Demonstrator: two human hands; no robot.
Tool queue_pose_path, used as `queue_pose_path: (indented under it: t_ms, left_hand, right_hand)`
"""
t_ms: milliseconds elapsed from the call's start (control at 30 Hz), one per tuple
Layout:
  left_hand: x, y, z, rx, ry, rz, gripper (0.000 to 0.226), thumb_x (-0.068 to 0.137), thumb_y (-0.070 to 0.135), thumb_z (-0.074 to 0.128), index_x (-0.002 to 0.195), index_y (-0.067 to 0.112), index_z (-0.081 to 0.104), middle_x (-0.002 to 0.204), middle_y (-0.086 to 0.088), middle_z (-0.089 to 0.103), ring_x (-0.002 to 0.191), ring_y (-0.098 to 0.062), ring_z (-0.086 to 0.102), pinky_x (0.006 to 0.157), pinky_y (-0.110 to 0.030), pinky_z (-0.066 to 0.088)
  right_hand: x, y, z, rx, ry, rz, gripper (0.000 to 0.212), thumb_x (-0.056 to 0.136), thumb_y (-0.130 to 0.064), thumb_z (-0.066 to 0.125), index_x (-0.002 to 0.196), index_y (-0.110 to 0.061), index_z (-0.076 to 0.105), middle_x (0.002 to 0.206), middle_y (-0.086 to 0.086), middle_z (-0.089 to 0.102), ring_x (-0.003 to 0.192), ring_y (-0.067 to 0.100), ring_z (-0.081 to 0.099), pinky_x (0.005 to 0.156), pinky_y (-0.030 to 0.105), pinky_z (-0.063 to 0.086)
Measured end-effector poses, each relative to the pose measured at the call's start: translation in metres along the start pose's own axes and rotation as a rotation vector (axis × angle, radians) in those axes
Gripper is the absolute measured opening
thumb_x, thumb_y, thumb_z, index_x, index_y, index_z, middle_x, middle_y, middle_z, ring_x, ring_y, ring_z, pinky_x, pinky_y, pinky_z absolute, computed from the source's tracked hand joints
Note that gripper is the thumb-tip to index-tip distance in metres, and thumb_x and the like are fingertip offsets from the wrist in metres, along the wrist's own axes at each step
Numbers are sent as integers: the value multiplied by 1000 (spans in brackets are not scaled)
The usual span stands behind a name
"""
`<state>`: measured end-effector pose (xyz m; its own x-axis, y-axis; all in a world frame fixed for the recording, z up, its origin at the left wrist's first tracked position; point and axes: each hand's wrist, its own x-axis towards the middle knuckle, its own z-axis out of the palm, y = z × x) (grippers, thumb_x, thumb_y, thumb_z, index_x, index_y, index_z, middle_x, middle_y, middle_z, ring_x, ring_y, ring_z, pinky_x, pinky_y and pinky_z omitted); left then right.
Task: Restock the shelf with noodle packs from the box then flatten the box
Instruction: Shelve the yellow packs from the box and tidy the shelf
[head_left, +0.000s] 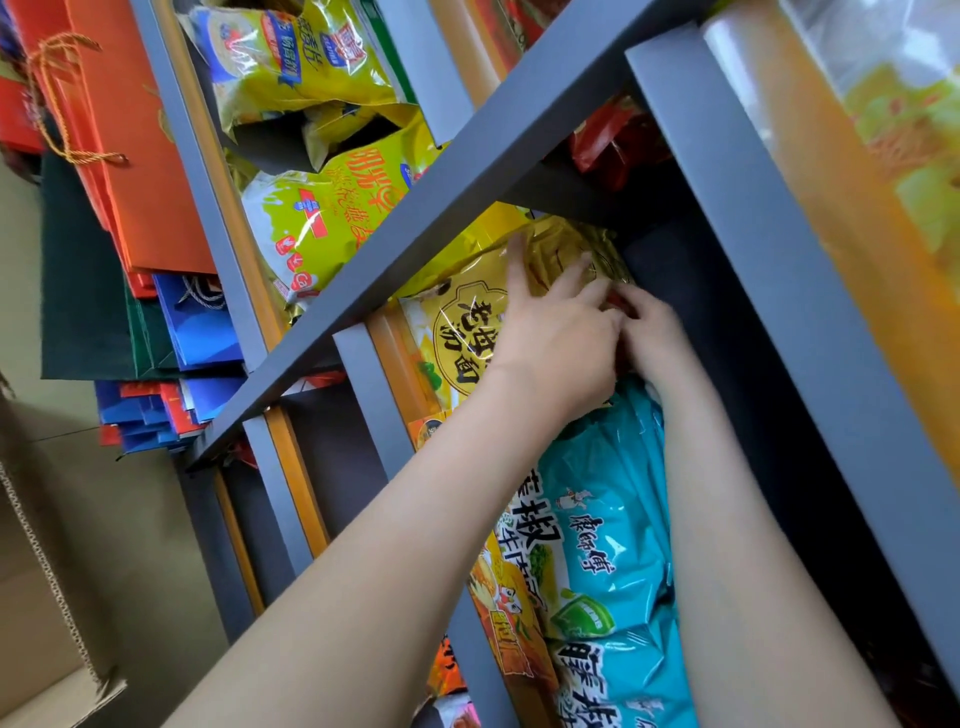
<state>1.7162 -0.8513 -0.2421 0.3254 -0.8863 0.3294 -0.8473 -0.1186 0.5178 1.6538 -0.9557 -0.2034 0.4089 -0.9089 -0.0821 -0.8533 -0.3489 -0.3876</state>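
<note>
Two bare forearms reached over teal noodle packs into the grey shelf, the left hand spread flat-fingered on a yellow noodle pack; whether the curled right hand beside it gripped anything was unclear. The cardboard box sat at lower left.

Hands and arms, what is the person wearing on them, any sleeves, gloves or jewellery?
Nothing shows. The left hand and right hand have no gloves, no sleeve comes into view, and no watch, bracelet or ring is visible. The right hand's fingers are partly hidden.
</note>
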Motion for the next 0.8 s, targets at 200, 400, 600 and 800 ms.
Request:
queue_pose_path:
  t_ms: [200, 400, 600, 800]
  left_hand:
    - [24, 3, 9, 124, -173, -4, 50, 97, 30, 23, 144, 23, 36, 152, -2, 34, 145, -21, 14, 109, -58, -16]
    - [21, 1, 12, 174, -172, -17, 51, 99, 35, 19, 145, 19, 34, 151, -3, 32, 140, -24, 25, 115, -54, -10]
    - [20, 2, 15, 216, -164, 4, 52, 99, 34, 18, 147, 19, 29, 151, -5, 31, 141, -26, 23, 114, -55, -10]
    - [35, 7, 15, 215, -167, 23, 50, 100, 34, 19, 148, 26, 25, 147, -4, 31, 135, -29, 30, 112, -59, -4]
  right_hand:
    - [2, -4, -1, 131, -27, 11, 37, 100, -5, 38, 136, -2, 45, 136, 15, 51, 125, 23, 45, 96, 16, 34]
    - [-7, 26, -7, -27, -22, -89, 44, 97, -1, 44, 140, -10, 42, 132, 3, 49, 119, 9, 43, 85, 0, 32]
    - [-1, 26, -4, -27, 70, -52, 36, 102, -17, 37, 135, -11, 49, 128, 2, 49, 122, 17, 44, 89, 5, 36]
    - [19, 33, 4, -52, 336, 54, 41, 98, -24, 44, 138, -12, 48, 145, 11, 40, 133, 26, 38, 114, 38, 27]
